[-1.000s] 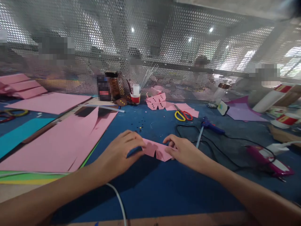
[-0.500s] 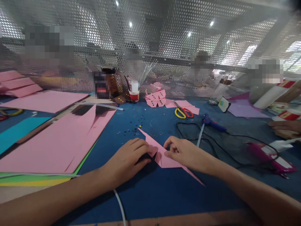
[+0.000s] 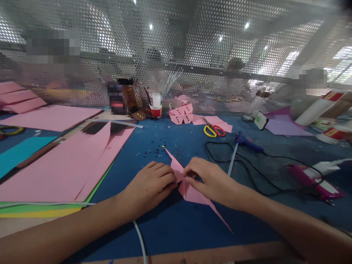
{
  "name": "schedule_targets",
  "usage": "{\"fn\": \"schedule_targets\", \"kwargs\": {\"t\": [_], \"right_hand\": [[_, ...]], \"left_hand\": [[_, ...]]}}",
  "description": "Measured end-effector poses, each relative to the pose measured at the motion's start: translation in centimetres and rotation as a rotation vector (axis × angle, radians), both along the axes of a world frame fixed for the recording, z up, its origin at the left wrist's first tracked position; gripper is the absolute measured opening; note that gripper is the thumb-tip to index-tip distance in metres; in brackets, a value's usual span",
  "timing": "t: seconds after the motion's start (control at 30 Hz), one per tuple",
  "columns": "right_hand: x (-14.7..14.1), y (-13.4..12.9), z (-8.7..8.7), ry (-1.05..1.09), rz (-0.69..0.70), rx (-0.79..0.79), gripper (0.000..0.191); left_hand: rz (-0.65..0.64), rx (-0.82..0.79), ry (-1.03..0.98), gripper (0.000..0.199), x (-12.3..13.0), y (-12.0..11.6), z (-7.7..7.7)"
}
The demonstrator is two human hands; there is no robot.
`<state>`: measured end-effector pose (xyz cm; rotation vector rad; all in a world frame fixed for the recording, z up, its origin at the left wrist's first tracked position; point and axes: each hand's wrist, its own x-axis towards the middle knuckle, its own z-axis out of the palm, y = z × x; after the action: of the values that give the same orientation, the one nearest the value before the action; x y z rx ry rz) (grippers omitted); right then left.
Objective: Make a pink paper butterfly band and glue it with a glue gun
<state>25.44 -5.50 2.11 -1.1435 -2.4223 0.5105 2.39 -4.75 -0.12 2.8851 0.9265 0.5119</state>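
"Paper (image 3: 194, 194) where?"

"Aslant, pink, its nearer tip towards the tabletop's (image 3: 167, 231) front edge."

"And the grip?"

"Right hand (image 3: 213, 179) pinches its middle; left hand (image 3: 151, 187) pinches it just alongside."

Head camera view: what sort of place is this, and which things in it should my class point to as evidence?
Most likely a craft room or workshop: a blue glue gun, scissors and a large pink paper sheet suggest it.
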Motion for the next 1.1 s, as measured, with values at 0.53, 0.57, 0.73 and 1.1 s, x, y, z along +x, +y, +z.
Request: {"fn": "schedule_targets", "kwargs": {"t": [0.53,0.57,0.73,1.1], "right_hand": [[-0.7,1.5,-1.6,0.019,-0.032,-0.072,0.004],[-0.7,1.6,-1.7,0.025,-0.036,-0.076,0.004],[-0.7,1.8,-2.1,0.07,-0.043,-0.115,0.005],[-0.8,1.9,-1.8,0.063,-0.037,-0.145,0.006]], "left_hand": [[0.167,-0.21,-0.154,0.008,0.7,0.2,-0.2],[0.171,-0.212,-0.156,0.007,0.8,0.2,-0.2],[0.17,-0.204,-0.178,0.007,0.8,0.3,-0.2],[0.174,-0.254,-0.203,0.007,0.9,0.5,-0.3]]}}
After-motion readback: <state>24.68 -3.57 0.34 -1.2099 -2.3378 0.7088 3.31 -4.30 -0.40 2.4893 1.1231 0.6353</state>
